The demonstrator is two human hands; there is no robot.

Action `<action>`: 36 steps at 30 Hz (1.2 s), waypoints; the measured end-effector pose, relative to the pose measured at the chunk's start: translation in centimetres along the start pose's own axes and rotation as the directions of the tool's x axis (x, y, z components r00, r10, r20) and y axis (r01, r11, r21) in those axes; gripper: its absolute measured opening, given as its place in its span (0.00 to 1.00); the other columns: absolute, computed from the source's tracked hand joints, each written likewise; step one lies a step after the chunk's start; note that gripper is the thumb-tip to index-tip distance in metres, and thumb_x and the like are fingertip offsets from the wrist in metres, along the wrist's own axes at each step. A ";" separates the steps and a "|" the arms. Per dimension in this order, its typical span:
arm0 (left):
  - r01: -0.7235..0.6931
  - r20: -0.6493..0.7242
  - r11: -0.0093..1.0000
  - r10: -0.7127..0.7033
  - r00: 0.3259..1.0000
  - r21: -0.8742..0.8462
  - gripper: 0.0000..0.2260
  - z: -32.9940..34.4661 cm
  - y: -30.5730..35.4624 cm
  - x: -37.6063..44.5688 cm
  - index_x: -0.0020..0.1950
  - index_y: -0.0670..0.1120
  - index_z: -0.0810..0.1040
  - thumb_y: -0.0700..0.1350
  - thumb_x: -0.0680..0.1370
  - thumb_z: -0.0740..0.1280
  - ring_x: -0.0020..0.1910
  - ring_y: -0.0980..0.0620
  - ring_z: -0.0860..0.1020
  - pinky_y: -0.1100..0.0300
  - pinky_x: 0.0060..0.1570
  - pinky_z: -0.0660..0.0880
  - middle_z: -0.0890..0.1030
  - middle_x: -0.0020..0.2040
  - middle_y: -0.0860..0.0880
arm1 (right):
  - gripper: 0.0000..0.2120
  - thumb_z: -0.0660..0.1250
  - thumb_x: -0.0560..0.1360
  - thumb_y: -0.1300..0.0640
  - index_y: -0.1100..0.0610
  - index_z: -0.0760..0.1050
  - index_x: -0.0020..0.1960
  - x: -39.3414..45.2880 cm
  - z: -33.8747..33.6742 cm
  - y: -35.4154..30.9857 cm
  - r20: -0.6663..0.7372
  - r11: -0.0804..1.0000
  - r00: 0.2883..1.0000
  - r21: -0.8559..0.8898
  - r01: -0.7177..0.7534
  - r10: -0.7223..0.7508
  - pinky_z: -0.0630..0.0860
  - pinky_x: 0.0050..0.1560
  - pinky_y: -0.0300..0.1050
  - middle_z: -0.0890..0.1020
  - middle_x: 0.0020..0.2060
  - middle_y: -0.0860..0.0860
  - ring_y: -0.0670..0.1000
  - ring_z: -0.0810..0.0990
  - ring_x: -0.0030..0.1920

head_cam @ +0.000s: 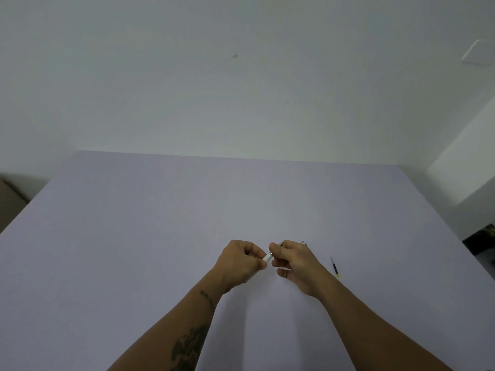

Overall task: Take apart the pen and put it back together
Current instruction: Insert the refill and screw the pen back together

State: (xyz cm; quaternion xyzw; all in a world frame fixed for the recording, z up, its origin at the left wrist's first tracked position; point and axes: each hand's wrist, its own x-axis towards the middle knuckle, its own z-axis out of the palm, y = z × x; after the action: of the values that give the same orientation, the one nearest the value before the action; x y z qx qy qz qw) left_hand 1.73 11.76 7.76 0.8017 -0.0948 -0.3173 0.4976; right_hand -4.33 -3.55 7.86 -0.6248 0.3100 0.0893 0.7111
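Pale lilac table [160, 236] fills the lower half of the frame, backed by a plain white wall [241, 76]. Both bare forearms rise from the bottom edge and converge just below the centre, wrists bent slightly inward so the hands nearly meet. The left hand [238, 261], its forearm marked with dark tattoos, is curled closed around the white pen barrel [267, 257]; the barrel's end pokes out between thumb and forefinger toward the upper right, and its other end shows below the palm. The right hand [292, 261] is closed too, thumb and fingertips pinching a small pen piece [280, 244] at the barrel's tip; what that piece is stays too small to tell. To the right of the right wrist, the ink refill [334, 267] lies apart on the table, yellow at its near end.
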 end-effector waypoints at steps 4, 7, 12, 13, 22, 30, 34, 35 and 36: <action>0.005 -0.001 1.000 -0.005 1.000 0.001 0.03 -0.1 0.0 0.0 0.45 0.44 0.85 0.38 0.74 0.72 0.41 0.49 0.79 0.60 0.38 0.77 0.85 0.47 0.39 | 0.09 0.66 0.79 0.61 0.59 0.82 0.56 -0.1 -0.9 0.0 0.079 0.992 0.997 0.119 -0.031 0.021 0.75 0.44 0.45 0.81 0.41 0.52 0.51 0.78 0.43; 0.015 0.003 1.000 -0.015 1.000 0.002 0.03 -0.1 -0.1 0.0 0.46 0.44 0.85 0.39 0.73 0.72 0.39 0.50 0.78 0.61 0.37 0.76 0.84 0.45 0.41 | 0.09 0.65 0.79 0.64 0.59 0.84 0.53 -0.1 -1.1 0.1 0.062 0.993 0.998 0.114 -0.026 0.019 0.76 0.44 0.44 0.81 0.41 0.53 0.50 0.78 0.42; 0.010 0.007 1.000 -0.010 1.000 0.022 0.03 0.2 -0.1 0.0 0.44 0.45 0.84 0.39 0.74 0.72 0.35 0.53 0.76 0.64 0.32 0.72 0.81 0.38 0.48 | 0.07 0.65 0.80 0.63 0.60 0.81 0.46 0.0 -0.8 0.3 -0.007 0.999 1.000 0.042 -0.005 0.006 0.76 0.45 0.45 0.79 0.38 0.53 0.51 0.77 0.42; 0.009 0.003 1.000 -0.009 1.000 0.024 0.03 0.3 -0.1 0.0 0.44 0.45 0.84 0.39 0.73 0.72 0.35 0.53 0.76 0.63 0.32 0.72 0.81 0.38 0.48 | 0.06 0.66 0.79 0.62 0.60 0.80 0.45 0.1 -0.7 0.3 -0.018 0.999 1.000 0.032 -0.001 0.002 0.75 0.45 0.45 0.78 0.37 0.52 0.50 0.77 0.41; 0.013 -0.020 1.000 -0.013 1.000 0.027 0.03 0.1 -0.2 0.3 0.41 0.47 0.84 0.40 0.73 0.72 0.36 0.53 0.76 0.61 0.36 0.73 0.81 0.38 0.48 | 0.09 0.65 0.79 0.64 0.59 0.83 0.56 0.5 -1.2 0.4 0.069 0.991 0.997 0.121 -0.049 0.041 0.75 0.45 0.45 0.82 0.41 0.52 0.51 0.78 0.43; -0.004 -0.028 1.000 0.005 1.000 0.027 0.03 0.3 0.3 0.9 0.43 0.45 0.84 0.39 0.74 0.72 0.35 0.54 0.75 0.64 0.34 0.72 0.81 0.37 0.48 | 0.09 0.64 0.80 0.64 0.59 0.83 0.50 0.8 -1.1 -0.2 0.010 0.999 1.000 0.054 -0.007 0.006 0.76 0.46 0.46 0.80 0.40 0.54 0.52 0.78 0.43; -0.012 -0.060 0.999 0.014 0.998 0.042 0.03 0.8 0.7 1.3 0.45 0.44 0.84 0.39 0.75 0.71 0.33 0.54 0.74 0.65 0.31 0.71 0.79 0.36 0.49 | 0.07 0.64 0.80 0.62 0.60 0.81 0.47 1.1 -1.0 -0.6 -0.032 0.999 0.999 -0.012 0.035 -0.035 0.76 0.45 0.46 0.79 0.39 0.53 0.51 0.78 0.41; -0.009 -0.059 0.999 0.011 0.998 0.036 0.03 0.9 0.8 1.4 0.45 0.45 0.84 0.39 0.75 0.71 0.34 0.54 0.74 0.64 0.32 0.72 0.80 0.37 0.49 | 0.07 0.65 0.80 0.62 0.59 0.81 0.47 1.2 -1.1 -0.7 -0.028 0.999 0.999 -0.012 0.035 -0.035 0.76 0.45 0.45 0.80 0.39 0.53 0.51 0.78 0.41; -0.002 -0.052 1.000 0.003 0.999 0.025 0.03 0.9 0.9 1.5 0.44 0.45 0.84 0.39 0.75 0.71 0.35 0.53 0.75 0.64 0.33 0.73 0.80 0.37 0.48 | 0.07 0.65 0.80 0.61 0.59 0.82 0.48 1.3 -1.3 -0.7 -0.018 1.000 0.999 -0.007 0.031 -0.031 0.76 0.45 0.45 0.80 0.39 0.53 0.51 0.78 0.42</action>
State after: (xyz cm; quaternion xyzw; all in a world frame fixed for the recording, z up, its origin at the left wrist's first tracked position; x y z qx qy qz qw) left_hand 2.47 9.96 7.65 0.8157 -0.0869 -0.2944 0.4903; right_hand -3.39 -5.25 7.69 -0.6327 0.3065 0.0739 0.7073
